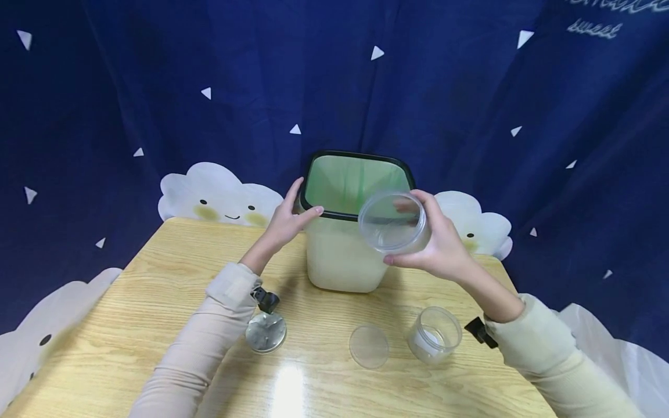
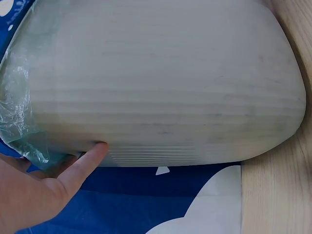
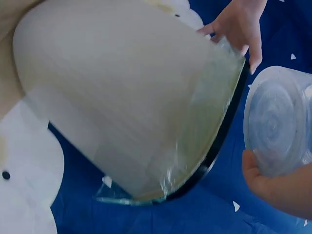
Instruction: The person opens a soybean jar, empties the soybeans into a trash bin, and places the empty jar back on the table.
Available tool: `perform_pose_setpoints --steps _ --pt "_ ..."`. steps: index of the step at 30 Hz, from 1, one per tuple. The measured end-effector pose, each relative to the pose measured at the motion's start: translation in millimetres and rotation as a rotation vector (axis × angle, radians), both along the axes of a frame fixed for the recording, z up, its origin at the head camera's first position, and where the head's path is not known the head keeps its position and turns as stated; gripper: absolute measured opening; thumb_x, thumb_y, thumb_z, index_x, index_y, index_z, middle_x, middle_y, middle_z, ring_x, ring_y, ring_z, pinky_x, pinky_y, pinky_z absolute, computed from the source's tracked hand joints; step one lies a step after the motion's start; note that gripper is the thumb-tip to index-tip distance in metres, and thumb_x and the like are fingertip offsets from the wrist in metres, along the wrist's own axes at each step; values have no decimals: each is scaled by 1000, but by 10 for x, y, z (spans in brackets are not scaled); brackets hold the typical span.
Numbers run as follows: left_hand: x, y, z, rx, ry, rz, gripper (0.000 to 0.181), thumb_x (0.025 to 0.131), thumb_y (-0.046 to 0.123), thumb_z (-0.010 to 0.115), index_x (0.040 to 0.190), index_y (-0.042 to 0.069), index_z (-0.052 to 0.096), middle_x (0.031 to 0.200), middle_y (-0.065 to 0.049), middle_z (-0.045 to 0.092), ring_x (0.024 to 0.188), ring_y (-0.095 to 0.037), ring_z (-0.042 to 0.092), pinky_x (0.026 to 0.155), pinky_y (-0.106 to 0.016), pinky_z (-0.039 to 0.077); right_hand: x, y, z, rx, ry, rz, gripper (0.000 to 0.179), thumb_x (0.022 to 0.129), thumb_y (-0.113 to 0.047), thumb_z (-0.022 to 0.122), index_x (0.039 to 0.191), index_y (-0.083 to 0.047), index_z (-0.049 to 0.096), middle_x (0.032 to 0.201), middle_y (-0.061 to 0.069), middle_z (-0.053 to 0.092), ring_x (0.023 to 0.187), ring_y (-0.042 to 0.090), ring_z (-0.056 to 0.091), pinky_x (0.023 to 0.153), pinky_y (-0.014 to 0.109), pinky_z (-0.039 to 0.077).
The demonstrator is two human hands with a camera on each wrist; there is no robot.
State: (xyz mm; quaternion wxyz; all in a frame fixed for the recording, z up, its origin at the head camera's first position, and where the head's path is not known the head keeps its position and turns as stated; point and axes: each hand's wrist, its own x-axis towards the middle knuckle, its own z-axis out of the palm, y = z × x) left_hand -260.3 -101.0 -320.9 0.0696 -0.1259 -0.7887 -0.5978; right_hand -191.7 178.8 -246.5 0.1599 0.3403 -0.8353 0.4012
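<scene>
A whitish trash bin (image 1: 345,255) with a black rim and a green bag lining stands at the far side of the table. My left hand (image 1: 290,219) grips the bin at its left front corner, thumb on the rim and fingers along the side. In the left wrist view, a finger of that left hand (image 2: 53,187) lies against the bin wall. My right hand (image 1: 439,247) holds a clear plastic jar (image 1: 392,223) up by the bin's right front rim, tilted. In the right wrist view, the jar's round base (image 3: 273,117) faces the camera.
On the wooden table (image 1: 209,261), a silver round lid (image 1: 265,334) lies near my left forearm. Toward the right are a clear flat disc (image 1: 369,346) and a second clear jar (image 1: 435,337) with something white inside. A dark blue curtain (image 1: 251,69) hangs behind the table.
</scene>
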Motion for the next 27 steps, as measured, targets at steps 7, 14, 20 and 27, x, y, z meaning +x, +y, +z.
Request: perform_pose_setpoints --steps 7,14,20,27 --pt "-1 -7 -5 -5 -3 -1 79 84 33 61 146 28 13 150 -8 13 133 -24 19 101 -45 30 107 -91 -240 -67 -56 112 94 48 -1 86 126 3 34 118 18 54 105 31 51 86 35 44" --pt "9 -9 0 -1 -4 0 79 84 32 62 147 27 14 150 -8 13 131 -25 24 92 -45 40 204 -182 -532 -100 -162 119 93 50 -4 86 127 0 35 118 17 54 104 29 52 86 39 45" --pt "7 11 -6 13 -8 0 79 84 32 62 147 26 14 150 -9 13 129 -25 27 86 -44 44 224 -260 -824 -185 -247 149 91 52 -1 84 129 -1 36 119 19 53 109 31 49 87 38 44" --pt "16 14 -4 18 7 5 79 84 30 62 147 24 15 150 -9 13 132 -25 23 94 -45 38 216 -371 -1229 -253 -306 174 89 54 -1 84 129 -1 36 121 19 52 112 31 47 89 38 43"
